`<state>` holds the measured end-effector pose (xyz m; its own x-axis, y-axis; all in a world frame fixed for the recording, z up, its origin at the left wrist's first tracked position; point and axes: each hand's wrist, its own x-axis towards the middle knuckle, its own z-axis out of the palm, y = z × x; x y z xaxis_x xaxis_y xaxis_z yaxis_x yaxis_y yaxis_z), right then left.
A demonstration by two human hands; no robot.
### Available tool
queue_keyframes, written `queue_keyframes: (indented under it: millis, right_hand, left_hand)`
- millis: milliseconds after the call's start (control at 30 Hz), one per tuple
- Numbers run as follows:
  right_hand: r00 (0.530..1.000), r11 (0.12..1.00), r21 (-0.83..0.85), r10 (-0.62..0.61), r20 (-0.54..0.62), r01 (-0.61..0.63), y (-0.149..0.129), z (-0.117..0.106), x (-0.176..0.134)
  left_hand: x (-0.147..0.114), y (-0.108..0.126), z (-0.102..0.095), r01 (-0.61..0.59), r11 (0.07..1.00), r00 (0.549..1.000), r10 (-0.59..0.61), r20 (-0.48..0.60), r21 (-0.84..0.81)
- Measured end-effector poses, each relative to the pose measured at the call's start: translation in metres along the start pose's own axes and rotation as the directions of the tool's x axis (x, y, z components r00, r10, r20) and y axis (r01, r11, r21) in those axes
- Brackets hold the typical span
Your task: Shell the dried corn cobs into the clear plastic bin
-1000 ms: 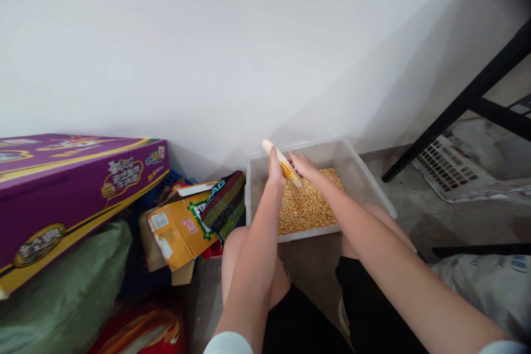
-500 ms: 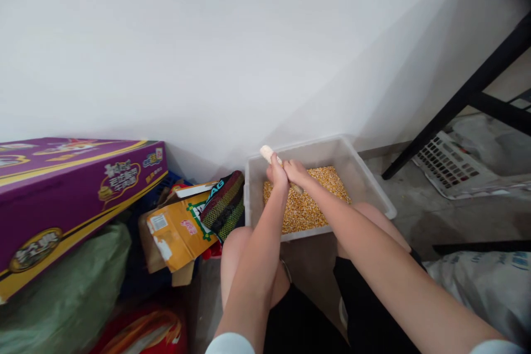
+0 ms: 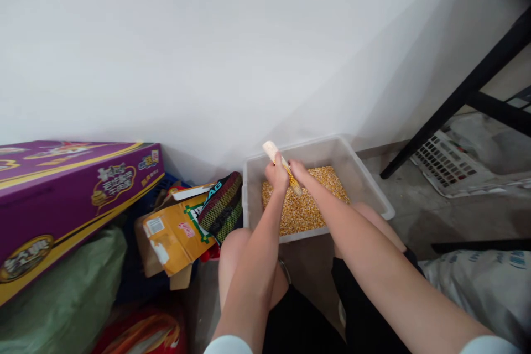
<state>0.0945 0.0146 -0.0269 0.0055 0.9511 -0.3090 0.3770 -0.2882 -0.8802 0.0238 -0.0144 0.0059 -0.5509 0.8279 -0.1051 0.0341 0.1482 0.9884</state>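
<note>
An ear of corn slants over the tub, its far end bare and pale, with yellow kernels showing along its nearer part. My left hand is wrapped round its middle. At the ear's right side, my right hand is closed with its fingers against it; part of its grip is hidden. Beneath both hands, loose yellow corn kernels cover the bottom of a translucent plastic tub, which stands just beyond my knees.
On the left are a purple carton, a green bag, a torn yellow box and a mesh shoe. To the right stand a black metal leg, a white basket and a white sack. A white wall rises behind.
My right hand has shifted slightly away from my left along the ear's right side, uncovering yellow kernels between them. My left hand still grips the ear. The view has moved slightly.
</note>
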Motion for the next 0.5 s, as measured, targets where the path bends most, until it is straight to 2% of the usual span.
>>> queue_keyframes:
  millis: [100, 200, 267, 400, 500]
  right_hand:
    - [0.998, 0.991, 0.118, 0.062, 0.005, -0.062, 0.000, 0.002, -0.001]
    - [0.987, 0.960, 0.233, 0.141, 0.072, -0.154, -0.002, 0.001, -0.003]
    - [0.978, 0.945, 0.253, 0.188, 0.091, -0.206, -0.004, -0.002, -0.002]
    - [0.970, 0.952, 0.194, 0.241, 0.007, -0.238, -0.009, -0.014, 0.000]
    - [0.989, 0.994, -0.020, 0.108, -0.105, -0.111, -0.015, -0.023, -0.003]
  left_hand:
    - [0.002, 0.000, 0.000, 0.045, 0.998, 0.998, -0.042, 0.052, -0.045]
    - [0.007, -0.002, 0.002, 0.234, 0.947, 0.970, -0.210, 0.126, -0.221]
    - [0.011, -0.003, 0.005, 0.327, 0.896, 0.942, -0.284, 0.179, -0.300]
    - [0.015, 0.001, 0.007, 0.385, 0.868, 0.916, -0.315, 0.250, -0.313]
    - [0.014, 0.007, 0.007, 0.395, 0.861, 0.905, -0.304, 0.298, -0.322]
